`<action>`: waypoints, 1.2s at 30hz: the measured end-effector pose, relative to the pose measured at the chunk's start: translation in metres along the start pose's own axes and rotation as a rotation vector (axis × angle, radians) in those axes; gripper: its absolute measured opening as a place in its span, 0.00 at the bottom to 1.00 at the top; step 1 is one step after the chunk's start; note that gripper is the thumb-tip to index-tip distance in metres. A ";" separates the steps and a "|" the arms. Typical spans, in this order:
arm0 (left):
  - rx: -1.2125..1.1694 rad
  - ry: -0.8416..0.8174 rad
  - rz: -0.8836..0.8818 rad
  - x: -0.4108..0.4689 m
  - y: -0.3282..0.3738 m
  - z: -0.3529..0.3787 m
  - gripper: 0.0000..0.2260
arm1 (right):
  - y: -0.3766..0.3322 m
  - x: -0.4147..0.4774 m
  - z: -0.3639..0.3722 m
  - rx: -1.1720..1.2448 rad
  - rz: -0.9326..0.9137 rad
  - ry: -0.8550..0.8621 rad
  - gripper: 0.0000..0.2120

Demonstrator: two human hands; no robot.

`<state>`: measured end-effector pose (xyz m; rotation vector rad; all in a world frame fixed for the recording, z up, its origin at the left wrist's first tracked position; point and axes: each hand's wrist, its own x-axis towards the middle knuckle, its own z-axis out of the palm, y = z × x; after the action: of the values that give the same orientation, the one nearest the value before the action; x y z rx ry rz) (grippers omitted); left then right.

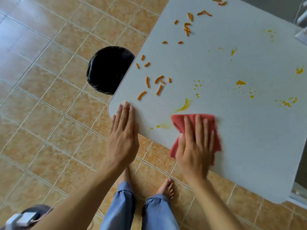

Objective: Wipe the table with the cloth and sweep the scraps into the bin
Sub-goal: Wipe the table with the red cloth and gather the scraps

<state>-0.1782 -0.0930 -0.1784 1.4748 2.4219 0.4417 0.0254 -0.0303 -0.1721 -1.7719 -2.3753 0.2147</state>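
A red cloth (pixel 178 121) lies flat on the pale grey table (pixel 240 138) near its front edge, and my right hand (pixel 196 145) presses down on it with fingers spread. My left hand (pixel 123 131) rests flat and empty on the table's near left corner. Several orange scraps (pixel 158 79) lie scattered along the left side of the table, more toward the far end (pixel 187 28). Yellow smears (pixel 183 106) and splashes (pixel 240 83) mark the surface just beyond the cloth and to the right. A bin lined with a black bag (pixel 108 69) stands on the floor, tucked against the table's left edge.
The floor is orange-tan tile (pixel 49 97). My bare feet (pixel 167 188) and blue trousers (pixel 154 213) are below the table's front edge. A grey and dark object (pixel 26 216) sits at the bottom left. White furniture (pixel 301 30) stands at the right edge.
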 end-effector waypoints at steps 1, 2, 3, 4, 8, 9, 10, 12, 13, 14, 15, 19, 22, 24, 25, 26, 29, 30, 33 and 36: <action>0.005 -0.001 0.021 0.000 -0.003 -0.001 0.24 | -0.021 -0.007 0.005 -0.008 0.141 0.028 0.25; 0.008 -0.004 0.040 -0.001 -0.005 -0.001 0.24 | -0.043 -0.011 0.010 -0.010 0.192 0.026 0.26; 0.008 -0.009 0.056 -0.001 -0.006 -0.002 0.24 | -0.063 -0.014 0.014 0.009 0.135 -0.017 0.27; 0.006 -0.017 0.071 0.000 -0.009 -0.003 0.24 | -0.075 -0.015 0.016 0.030 0.000 -0.070 0.27; 0.015 -0.054 0.123 0.001 -0.016 -0.011 0.25 | -0.057 0.011 0.014 0.041 -0.532 -0.165 0.25; 0.024 -0.067 0.132 0.001 -0.018 -0.013 0.25 | -0.046 0.021 0.013 0.031 -0.604 -0.173 0.25; 0.028 -0.079 0.142 0.001 -0.019 -0.015 0.25 | -0.034 0.029 0.012 0.015 -0.621 -0.163 0.25; 0.031 -0.097 0.155 0.002 -0.021 -0.019 0.25 | -0.014 0.043 0.013 -0.016 -0.427 -0.075 0.25; 0.034 -0.107 0.159 0.003 -0.021 -0.020 0.25 | -0.012 0.047 0.014 -0.049 -0.225 -0.016 0.25; 0.034 -0.114 0.161 0.003 -0.021 -0.020 0.25 | -0.019 0.049 0.018 -0.075 0.000 0.045 0.25; 0.032 -0.114 0.159 0.002 -0.020 -0.020 0.25 | -0.034 0.051 0.022 -0.077 0.198 0.090 0.25; 0.035 -0.118 0.150 0.003 -0.016 -0.019 0.26 | -0.073 0.064 0.030 -0.106 0.060 -0.029 0.28; 0.001 -0.114 0.120 0.004 -0.010 -0.017 0.26 | -0.038 0.093 0.025 -0.153 -0.044 -0.043 0.28; -0.041 -0.103 0.098 0.004 -0.003 -0.018 0.26 | -0.041 0.111 0.027 -0.103 0.289 0.072 0.28; -0.062 -0.098 0.096 0.005 0.001 -0.019 0.26 | -0.055 0.118 0.029 -0.069 0.404 0.092 0.28; -0.083 -0.099 0.102 0.007 0.007 -0.018 0.26 | -0.067 0.124 0.030 -0.069 0.407 0.077 0.28; -0.133 -0.085 0.147 0.021 0.028 -0.015 0.25 | -0.045 0.137 0.028 -0.103 -0.129 -0.055 0.28; -0.146 -0.075 0.157 0.027 0.036 -0.013 0.25 | -0.025 0.148 0.025 -0.103 -0.257 -0.082 0.28; -0.167 -0.044 0.168 0.046 0.061 -0.005 0.25 | 0.002 0.175 0.022 -0.085 -0.054 0.001 0.28; -0.204 0.012 0.171 0.063 0.086 0.002 0.24 | -0.020 0.180 0.023 -0.056 0.061 0.053 0.28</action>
<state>-0.1363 0.0008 -0.1508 1.5958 2.1921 0.7136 -0.0489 0.1358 -0.1807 -1.8521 -2.3151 0.1088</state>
